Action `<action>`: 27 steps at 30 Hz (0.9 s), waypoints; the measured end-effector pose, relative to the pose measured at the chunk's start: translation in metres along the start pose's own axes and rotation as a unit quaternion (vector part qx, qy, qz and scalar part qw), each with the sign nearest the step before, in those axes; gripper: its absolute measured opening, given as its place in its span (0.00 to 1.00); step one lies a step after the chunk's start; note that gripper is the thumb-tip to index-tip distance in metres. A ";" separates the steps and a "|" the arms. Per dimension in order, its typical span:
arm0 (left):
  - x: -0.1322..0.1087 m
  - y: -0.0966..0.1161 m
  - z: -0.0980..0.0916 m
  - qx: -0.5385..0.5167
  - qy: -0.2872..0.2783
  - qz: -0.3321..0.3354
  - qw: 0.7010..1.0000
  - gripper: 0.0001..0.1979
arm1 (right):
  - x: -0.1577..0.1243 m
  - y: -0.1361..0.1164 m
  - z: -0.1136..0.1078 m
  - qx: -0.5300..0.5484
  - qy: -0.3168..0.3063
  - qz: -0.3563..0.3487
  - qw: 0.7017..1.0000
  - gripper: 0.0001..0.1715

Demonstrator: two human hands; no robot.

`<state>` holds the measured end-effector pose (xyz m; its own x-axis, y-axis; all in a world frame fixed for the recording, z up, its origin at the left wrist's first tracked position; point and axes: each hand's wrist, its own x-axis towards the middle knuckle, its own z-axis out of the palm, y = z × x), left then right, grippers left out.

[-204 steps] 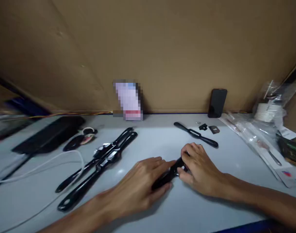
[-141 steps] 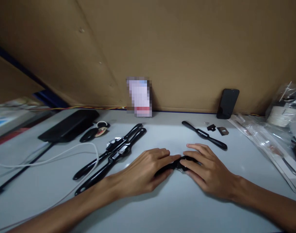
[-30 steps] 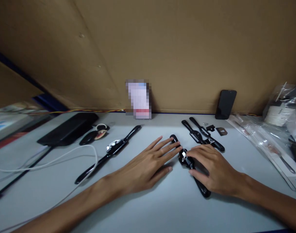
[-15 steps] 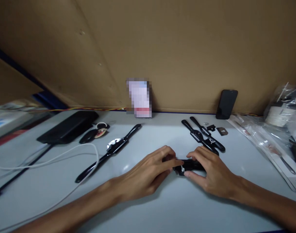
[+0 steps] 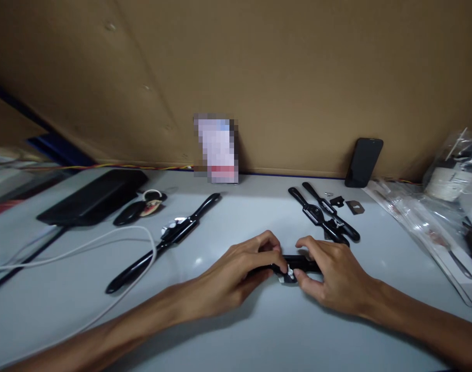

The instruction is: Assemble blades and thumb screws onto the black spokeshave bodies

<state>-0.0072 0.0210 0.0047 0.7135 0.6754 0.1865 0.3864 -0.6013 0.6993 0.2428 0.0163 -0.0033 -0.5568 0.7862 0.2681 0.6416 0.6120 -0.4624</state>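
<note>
A black two-handled tool [image 5: 298, 264] lies crosswise on the white table [image 5: 228, 330] between my hands. My left hand [image 5: 236, 274] is curled over its left handle, thumb and forefinger at a small silver screw in the tool's middle. Its right handle is held under the bent fingers of my right hand [image 5: 332, 276]. Most of the tool is hidden under my fingers. Two more black tools [image 5: 323, 217] lie side by side just behind my right hand, and another one [image 5: 162, 243] rests to the left.
A black phone [image 5: 363, 161] leans on the cardboard wall. Small black parts [image 5: 346, 204] lie near it. Plastic bags and packaging [image 5: 433, 206] crowd the right side. A black case [image 5: 91, 196], a key fob [image 5: 141, 206] and a white cable [image 5: 84, 253] occupy the left.
One tool moved from the left pair to the far right pair. Another was brought to the middle, turned crosswise, and both hands have closed over it in the last second.
</note>
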 end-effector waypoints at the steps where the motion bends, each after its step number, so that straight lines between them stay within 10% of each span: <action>1: 0.000 -0.001 0.001 -0.007 0.006 0.002 1.000 0.14 | 0.000 0.001 -0.001 0.016 0.011 0.001 1.000 0.10; 10: -0.001 0.005 0.001 0.048 0.054 -0.035 0.997 0.06 | -0.007 -0.009 -0.007 0.032 0.116 -0.105 0.987 0.10; 16: -0.006 0.002 0.006 0.124 0.041 0.039 0.991 0.22 | -0.005 -0.003 0.000 0.058 0.109 -0.041 0.992 0.10; 20: -0.008 -0.001 0.006 0.140 0.040 0.054 0.988 0.17 | 0.001 0.008 -0.001 0.090 0.195 0.026 0.976 0.12; 27: -0.007 -0.002 0.006 0.144 0.038 0.028 0.988 0.12 | -0.008 -0.009 -0.007 0.114 0.157 -0.045 0.980 0.14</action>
<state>-0.0099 0.0147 -0.0017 0.6969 0.6613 0.2775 0.5064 -0.7278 0.4625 0.2449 0.0053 0.0044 -0.3928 0.7389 0.5475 0.4428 0.6738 -0.5916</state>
